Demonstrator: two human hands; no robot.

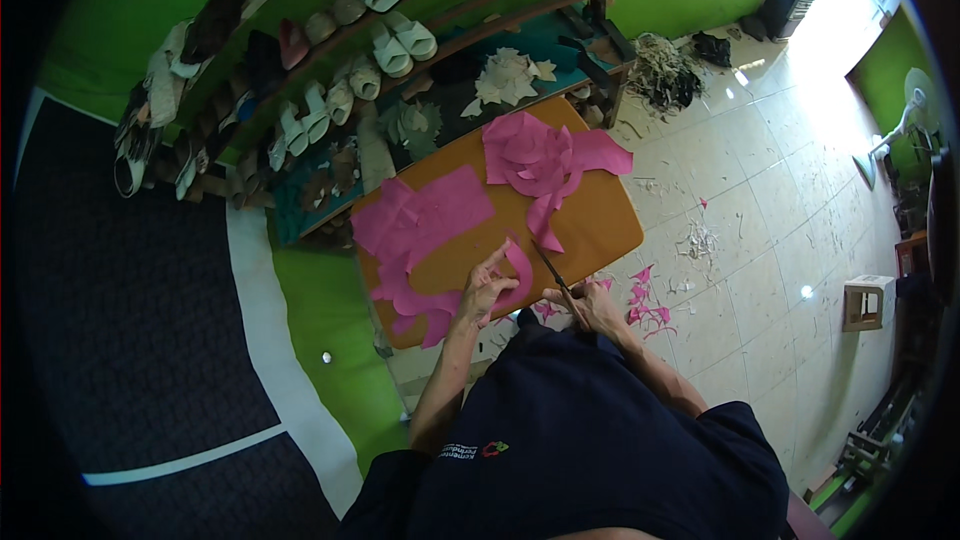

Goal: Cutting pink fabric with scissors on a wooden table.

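Observation:
My left hand (487, 285) grips a curved pink cutout piece (520, 270) at the near edge of an orange-brown table (600, 220). My right hand (590, 302) holds dark scissors (550, 268), whose blades point up toward the pink piece. A flat pink sheet (425, 215) with cut edges lies on the table's left half. A heap of pink offcuts (540, 160) sits at the table's far right corner.
A wooden rack with several pale sandals (390, 45) and shoe parts stands behind the table against a green wall. Pink scraps (645, 305) and pale trimmings (700, 238) litter the tiled floor to the right. A small wooden stool (866, 302) and a standing fan (915, 110) are farther right.

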